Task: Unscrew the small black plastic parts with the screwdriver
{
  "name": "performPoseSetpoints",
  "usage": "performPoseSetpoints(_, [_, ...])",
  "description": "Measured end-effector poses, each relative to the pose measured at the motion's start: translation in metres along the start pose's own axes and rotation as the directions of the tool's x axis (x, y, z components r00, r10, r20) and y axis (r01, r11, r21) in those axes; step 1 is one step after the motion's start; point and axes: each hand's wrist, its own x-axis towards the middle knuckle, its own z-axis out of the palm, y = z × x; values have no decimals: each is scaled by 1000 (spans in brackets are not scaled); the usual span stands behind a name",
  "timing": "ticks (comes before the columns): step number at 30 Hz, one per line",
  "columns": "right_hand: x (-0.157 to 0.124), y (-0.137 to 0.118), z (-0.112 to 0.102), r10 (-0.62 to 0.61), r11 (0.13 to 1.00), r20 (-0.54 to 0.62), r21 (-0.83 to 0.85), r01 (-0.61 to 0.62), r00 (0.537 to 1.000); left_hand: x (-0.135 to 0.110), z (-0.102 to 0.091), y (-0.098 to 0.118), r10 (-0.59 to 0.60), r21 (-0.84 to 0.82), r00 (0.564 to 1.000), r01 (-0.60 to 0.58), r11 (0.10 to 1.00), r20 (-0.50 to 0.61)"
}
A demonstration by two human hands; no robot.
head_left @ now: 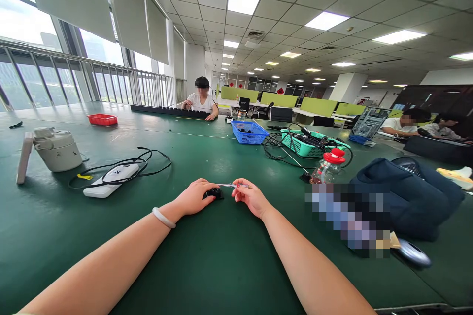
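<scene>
My left hand [195, 197] rests on the green table [207, 266], its fingers curled round a small black part [213, 193]. A pale bangle sits on that wrist. My right hand [248, 196] is beside it, fingers pinched on a thin clear pen-like tool [229, 185] that lies level and points left, its tip just above the black part. Both forearms reach in from the bottom edge.
A white power bank [111, 180] with a black cable and a white jug [57, 148] lie at the left. A red-capped bottle [328, 167], a dark bag [406, 197], blue basket [248, 132] and green basket [306, 143] stand to the right. Other people sit at the far edges.
</scene>
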Motion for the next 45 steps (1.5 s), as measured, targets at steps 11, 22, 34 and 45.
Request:
performPoseSetpoints(11, [-1,0,-1,2,1000,4,1,-2,1000,0,0,0,3,0,1000,-3,1000,6])
performPoseSetpoints(22, [-1,-1,1,-1,1000,-1,5,1,1000,-1,0,0,14,-11,1000,-14,1000,-7])
performPoseSetpoints(34, [-2,-1,2,1,1000,-12,1,-1,1000,0,2,-4,18,-8,1000,-18,1000,-8])
performPoseSetpoints(45, [-2,-2,4,3,1000,-14,4,-3,1000,-2,-1,1,-9,-8,1000,9,1000,-7])
